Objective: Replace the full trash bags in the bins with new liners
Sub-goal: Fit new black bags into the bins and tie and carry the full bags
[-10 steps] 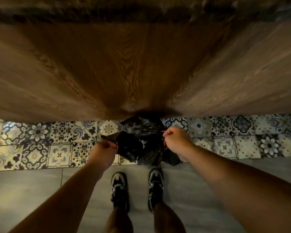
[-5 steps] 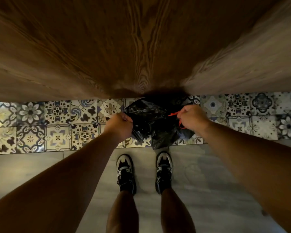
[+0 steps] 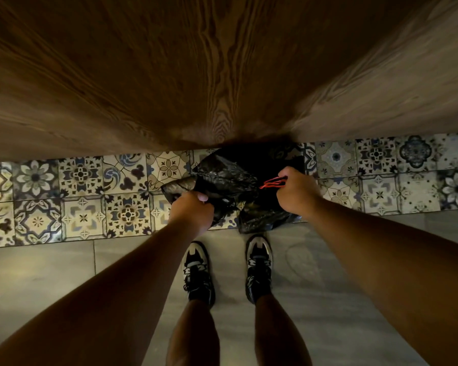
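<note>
Left side: a band of patterned tiles (image 3: 82,196) runs along the foot of a wooden panel (image 3: 169,75), with plain grey floor (image 3: 50,273) nearer the person. No bin is in view.

The person's left hand (image 3: 192,211) is closed in a fist on the near left edge of a black trash bag (image 3: 230,180); its fingers (image 3: 202,198) are curled tight into the plastic. This grip appears meant to anchor the bag mouth while the other side is drawn.

The bag hangs between the two hands, in front of the shoes (image 3: 198,270), low against the base of the panel and over the tile band. Whether its bottom touches the floor cannot be told. It looks bunched, and whether it is full cannot be judged.

Right side: the right hand (image 3: 298,192) is shut on a red drawstring (image 3: 273,182), pinched at the bag's upper right and stretched leftward toward the plastic. Judgement: the bag is being cinched closed, an early step; fitting a new liner remains.

Lighting is dim and warm, and the panel's shadow obscures the far side of the bag.
</note>
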Demonstrator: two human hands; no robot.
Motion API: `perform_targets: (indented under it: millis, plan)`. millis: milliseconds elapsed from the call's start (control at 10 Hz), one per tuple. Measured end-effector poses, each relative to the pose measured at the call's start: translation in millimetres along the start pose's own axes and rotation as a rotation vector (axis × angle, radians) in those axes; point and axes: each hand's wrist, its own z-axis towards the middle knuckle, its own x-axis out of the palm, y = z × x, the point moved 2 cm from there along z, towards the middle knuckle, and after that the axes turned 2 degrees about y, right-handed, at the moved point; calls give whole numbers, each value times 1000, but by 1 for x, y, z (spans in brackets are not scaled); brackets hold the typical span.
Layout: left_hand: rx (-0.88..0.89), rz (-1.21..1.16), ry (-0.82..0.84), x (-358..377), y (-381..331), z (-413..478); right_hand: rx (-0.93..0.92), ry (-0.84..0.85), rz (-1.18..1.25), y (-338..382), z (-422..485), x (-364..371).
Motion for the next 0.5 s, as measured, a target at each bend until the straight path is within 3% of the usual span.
perform_targets:
  millis: [300, 500]
  plan:
    - [21, 55, 34, -6, 14, -11, 15, -4, -164, -13, -17, 2]
    - [78, -6, 63, -14, 23, -45, 66, -74, -71, -21, -53, 1]
